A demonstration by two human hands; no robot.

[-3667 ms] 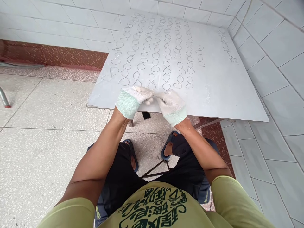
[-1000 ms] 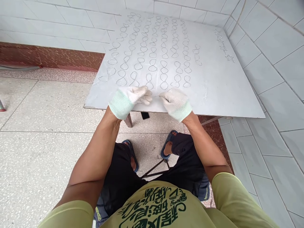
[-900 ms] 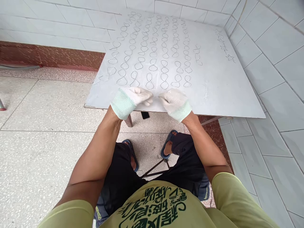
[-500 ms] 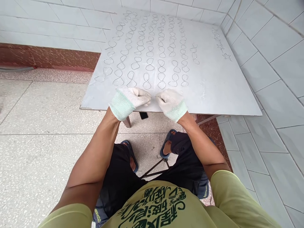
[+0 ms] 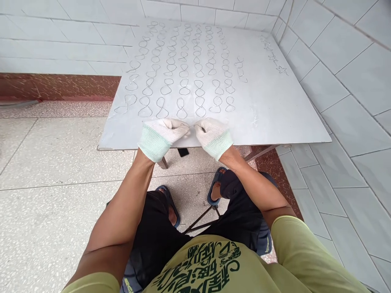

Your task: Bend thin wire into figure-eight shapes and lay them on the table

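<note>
My left hand (image 5: 163, 136), in a white knit glove with a pale green cuff, is closed in a pinch. My right hand (image 5: 215, 136), gloved alike, pinches opposite it, the fingertips almost meeting. Between them runs a thin dark wire (image 5: 192, 125), mostly hidden by the fingers. Both hands are over the front edge of a white tabletop (image 5: 265, 110). Just beyond them lie rows of wire figure-eights, the nearest being one narrow figure-eight (image 5: 182, 109) and another beside it (image 5: 200, 106).
Star-shaped wire pieces (image 5: 281, 70) lie at the right side, with a wavy wire piece (image 5: 241, 69) to their left. White tiled walls stand behind and to the right. Below the table edge a black phone (image 5: 183, 152) and a table leg (image 5: 163, 163) show.
The view has shifted, so the table sits slightly lower and further left. Both hands keep their pinch on the wire, and a small curve of it now shows above the left fingers.
</note>
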